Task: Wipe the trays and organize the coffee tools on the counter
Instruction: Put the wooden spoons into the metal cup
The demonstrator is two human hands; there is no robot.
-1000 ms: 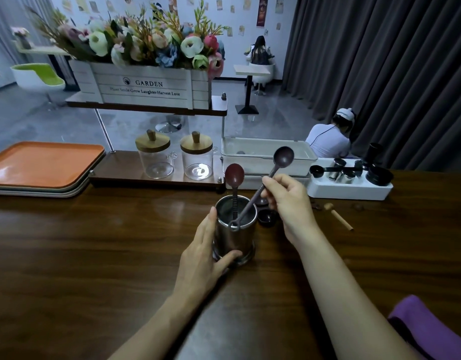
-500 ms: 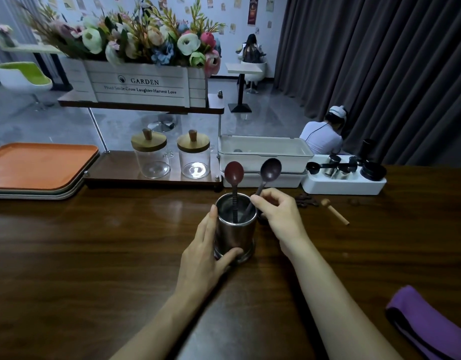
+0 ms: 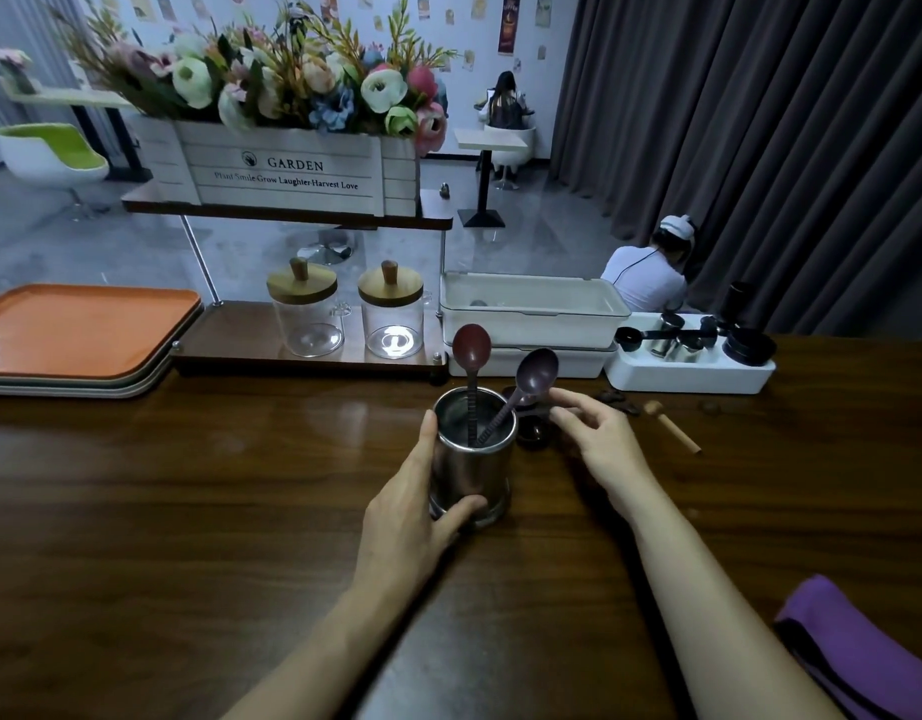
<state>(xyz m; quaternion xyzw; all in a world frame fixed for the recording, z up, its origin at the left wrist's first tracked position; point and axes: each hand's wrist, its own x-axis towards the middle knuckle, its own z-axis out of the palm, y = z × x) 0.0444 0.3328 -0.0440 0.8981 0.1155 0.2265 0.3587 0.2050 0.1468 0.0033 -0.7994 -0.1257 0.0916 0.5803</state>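
Centre of the dark wooden counter (image 3: 188, 511): upright metal cup (image 3: 471, 465), mouth upward, gripped at its left wall and near base by the left hand (image 3: 406, 517), fingers and thumb curled round it. Inside the cup, two long spoons, bowls up: red spoon (image 3: 471, 345), long axis nearly vertical; purple spoon (image 3: 536, 368), leaning up and to the right across the right rim. Just right of the purple spoon, right hand (image 3: 601, 441), fingers loosely spread, gripping nothing; contact with the spoon not discernible. Just behind and right of the cup, small dark cups (image 3: 532, 434), partly hidden. Further right, wooden-handled tool (image 3: 674, 433) lying flat, long axis from far left to near right. Along the far edge: stacked orange trays (image 3: 84, 324) at left, two lidded glass jars (image 3: 305, 314), white bins (image 3: 531, 309), white tray (image 3: 656, 376) of dark coffee tools at right. Near right corner: purple cloth (image 3: 864, 652).
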